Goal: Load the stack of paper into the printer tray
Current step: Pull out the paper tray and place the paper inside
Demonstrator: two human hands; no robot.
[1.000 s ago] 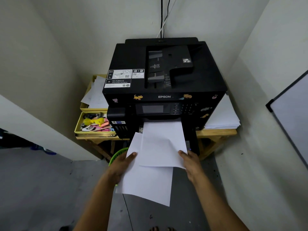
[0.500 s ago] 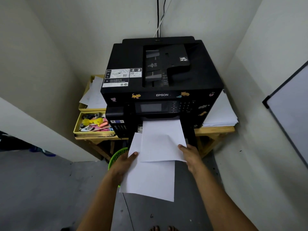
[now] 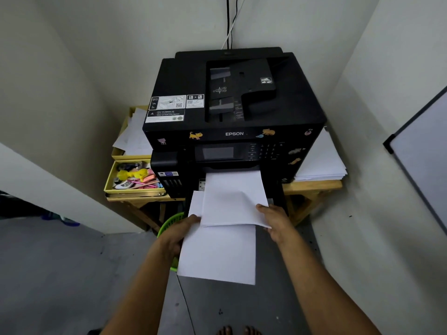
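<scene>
The paper point(image 3: 219, 252) hangs in front of the black printer point(image 3: 232, 117), white and unprinted, its far end at the printer's front opening; an upper sheet point(image 3: 233, 199) bends up over the lower one. The left hand point(image 3: 177, 234) grips the lower sheet's left edge, and the right hand point(image 3: 274, 220) pinches the upper sheet's right corner. The printer sits on a wooden table point(image 3: 312, 186), a yellow tray point(image 3: 134, 178) of small items to its left, another white pile point(image 3: 319, 163) to its right. A green basket point(image 3: 169, 222) shows behind the left hand.

Both hands point(image 3: 180, 234) grip white paper point(image 3: 222, 247) at the black printer point(image 3: 232, 112).
</scene>
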